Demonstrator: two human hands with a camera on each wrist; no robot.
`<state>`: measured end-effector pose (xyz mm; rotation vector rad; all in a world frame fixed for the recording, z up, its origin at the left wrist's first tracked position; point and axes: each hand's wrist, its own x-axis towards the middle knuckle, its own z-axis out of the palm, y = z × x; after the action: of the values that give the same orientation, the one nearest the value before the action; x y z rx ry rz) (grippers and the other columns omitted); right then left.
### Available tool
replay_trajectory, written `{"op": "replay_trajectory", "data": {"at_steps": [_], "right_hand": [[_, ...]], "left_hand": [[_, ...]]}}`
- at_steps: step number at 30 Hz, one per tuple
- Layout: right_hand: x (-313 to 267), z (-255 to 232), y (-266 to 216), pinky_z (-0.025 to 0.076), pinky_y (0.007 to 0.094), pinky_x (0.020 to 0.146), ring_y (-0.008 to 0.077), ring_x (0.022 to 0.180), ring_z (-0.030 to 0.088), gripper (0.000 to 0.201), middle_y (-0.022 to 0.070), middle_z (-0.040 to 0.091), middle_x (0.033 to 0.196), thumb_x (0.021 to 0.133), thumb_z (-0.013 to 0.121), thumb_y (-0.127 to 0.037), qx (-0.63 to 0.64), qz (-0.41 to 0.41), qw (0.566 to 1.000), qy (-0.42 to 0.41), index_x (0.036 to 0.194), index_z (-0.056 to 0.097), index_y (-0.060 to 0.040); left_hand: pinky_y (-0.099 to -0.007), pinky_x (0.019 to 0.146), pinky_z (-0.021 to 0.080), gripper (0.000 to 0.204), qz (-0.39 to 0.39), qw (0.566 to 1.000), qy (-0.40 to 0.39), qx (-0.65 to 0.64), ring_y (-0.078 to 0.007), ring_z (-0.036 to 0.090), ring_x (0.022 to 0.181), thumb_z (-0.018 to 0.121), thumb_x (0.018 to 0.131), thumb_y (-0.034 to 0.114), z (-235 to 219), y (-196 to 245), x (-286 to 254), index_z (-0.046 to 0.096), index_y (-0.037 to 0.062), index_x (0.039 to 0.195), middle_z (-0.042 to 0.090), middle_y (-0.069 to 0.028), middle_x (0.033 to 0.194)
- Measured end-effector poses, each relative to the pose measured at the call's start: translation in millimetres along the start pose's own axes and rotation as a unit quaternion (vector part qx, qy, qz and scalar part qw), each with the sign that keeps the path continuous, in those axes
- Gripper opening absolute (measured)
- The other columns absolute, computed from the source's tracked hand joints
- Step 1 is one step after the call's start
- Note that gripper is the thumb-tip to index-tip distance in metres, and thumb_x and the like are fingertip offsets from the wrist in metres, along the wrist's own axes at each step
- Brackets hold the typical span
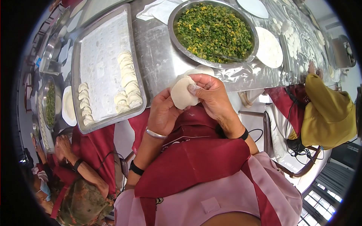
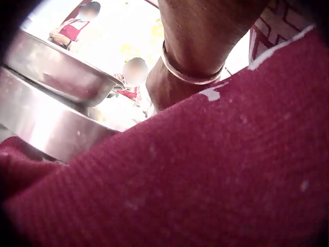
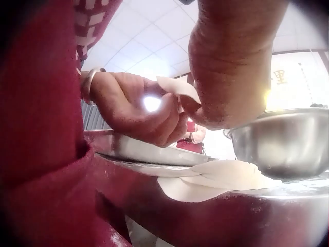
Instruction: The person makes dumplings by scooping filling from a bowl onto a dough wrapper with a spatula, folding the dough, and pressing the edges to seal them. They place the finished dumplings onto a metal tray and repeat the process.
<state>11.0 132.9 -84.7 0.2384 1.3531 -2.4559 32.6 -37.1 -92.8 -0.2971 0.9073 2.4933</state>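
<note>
A round, thin dumpling wrapper is held up in front of the apron, close to the table's near edge. My left hand holds its lower left side, fingers curled behind the dough. With thumb against the near face, my right hand pinches the wrapper's right side. The same wrapper shows bent between the hands in the right wrist view. More flat wrappers lie overlapping at the table edge, partly overhanging it. In the left wrist view the apron hides most of the work.
A metal tray, floured inside, carries rows of folded dumplings on the left. Ahead stands a steel bowl of chopped green and yellow filling. A white plate sits right of it. Other people work at both sides.
</note>
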Motion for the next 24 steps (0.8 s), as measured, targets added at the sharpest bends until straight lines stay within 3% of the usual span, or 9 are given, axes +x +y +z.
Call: {"op": "replay_trajectory", "data": {"at_steps": [1,4,7,10,12,15,19,24], "right_hand": [[-1,0,-1,0.055,0.0289,0.082,0.0153,0.092,0.066,0.029,0.0116,0.069,0.107,0.09,0.065,0.0,-0.005,0.001,1.0,0.0,0.118,0.06,0.005],[-4,2,0,0.053,0.0291,0.086,0.016,0.097,0.064,0.033,0.012,0.066,0.112,0.094,0.063,-0.007,-0.008,0.007,1.0,-0.006,0.124,0.057,0.0053],[-7,4,6,0.05,0.0294,0.092,0.0173,0.107,0.061,0.042,0.0134,0.06,0.122,0.098,0.059,-0.016,0.04,0.023,0.998,-0.035,0.133,0.049,0.006],[-12,8,8,0.048,0.0313,0.096,0.019,0.113,0.057,0.05,0.0147,0.055,0.131,0.102,0.053,-0.024,0.125,0.046,0.985,-0.106,0.139,0.041,0.0071],[-15,10,2,0.048,0.0336,0.098,0.0201,0.115,0.056,0.052,0.0154,0.052,0.134,0.104,0.049,-0.026,0.154,0.054,0.97,-0.179,0.141,0.037,0.0079],[-16,6,8,0.048,0.0371,0.1,0.0231,0.116,0.057,0.047,0.0167,0.054,0.131,0.103,0.049,-0.021,0.126,0.098,0.982,-0.104,0.139,0.04,0.0086],[-16,-1,4,0.047,0.0389,0.102,0.0263,0.118,0.058,0.042,0.0183,0.057,0.129,0.1,0.052,-0.01,0.17,0.14,0.97,-0.104,0.136,0.045,0.0088],[-12,-4,23,0.047,0.0395,0.103,0.0266,0.117,0.059,0.042,0.017,0.058,0.129,0.096,0.056,-0.004,0.21,0.168,0.955,-0.126,0.135,0.047,0.0075]], "left_hand": [[-0.0344,0.083,0.056,0.027,0.019,0.999,0.047,0.017,-0.0193,0.066,0.098,0.058,0.097,0.01,7,1,-2,0.058,-0.0023,0.121,0.066,-0.0103,0.111],[-0.0308,0.081,0.057,0.028,0.084,0.992,0.058,0.069,-0.0166,0.067,0.094,0.062,0.093,0.004,18,5,-3,0.058,-0.0036,0.119,0.067,-0.0108,0.108],[-0.0296,0.083,0.055,0.029,0.145,0.951,0.083,0.259,-0.0166,0.067,0.093,0.064,0.092,0.006,28,7,-7,0.058,-0.0038,0.118,0.067,-0.0105,0.106],[-0.027,0.079,0.054,0.026,0.207,0.909,0.086,0.35,-0.0142,0.067,0.087,0.066,0.091,0.006,33,1,-4,0.06,-0.0049,0.115,0.068,-0.0081,0.1],[-0.025,0.074,0.054,0.024,0.216,0.905,0.098,0.353,-0.0125,0.066,0.083,0.069,0.088,0.004,32,-2,-2,0.061,-0.0055,0.109,0.068,-0.0082,0.098],[-0.0247,0.073,0.054,0.024,0.184,0.93,0.108,0.3,-0.0124,0.066,0.082,0.069,0.087,0.003,28,5,-8,0.062,-0.0059,0.108,0.068,-0.0088,0.099],[-0.0273,0.078,0.053,0.026,0.19,0.963,0.104,0.162,-0.0151,0.066,0.088,0.066,0.089,0.003,23,13,-8,0.06,-0.0058,0.113,0.068,-0.0107,0.102],[-0.0346,0.087,0.052,0.029,0.153,0.983,0.068,0.078,-0.0209,0.066,0.097,0.06,0.091,0.003,16,14,-9,0.056,-0.0062,0.118,0.066,-0.0144,0.109]]}}
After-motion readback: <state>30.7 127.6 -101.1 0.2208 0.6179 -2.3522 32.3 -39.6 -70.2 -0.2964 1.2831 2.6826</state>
